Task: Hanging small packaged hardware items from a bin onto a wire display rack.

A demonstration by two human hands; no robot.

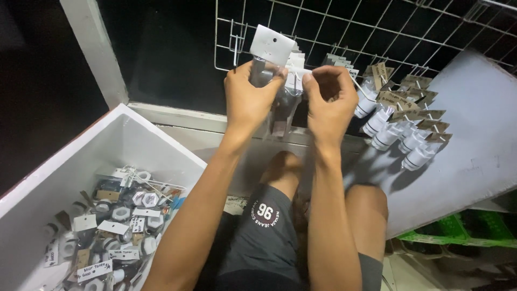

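We see both hands raised to the far white wire grid [344, 32]. Left hand [249, 99] closed around a clear plastic packet with a white header card [271, 46], held up against the grid beside a peg hook [237, 43]. Right hand [329, 102] just beside it, fingers pinched on a hook's end among hung packets [293, 64]. Farther right, a row of white fittings with brown cards [401, 121] hangs. Near left, a white box [81, 161] holds loose packets [118, 221].
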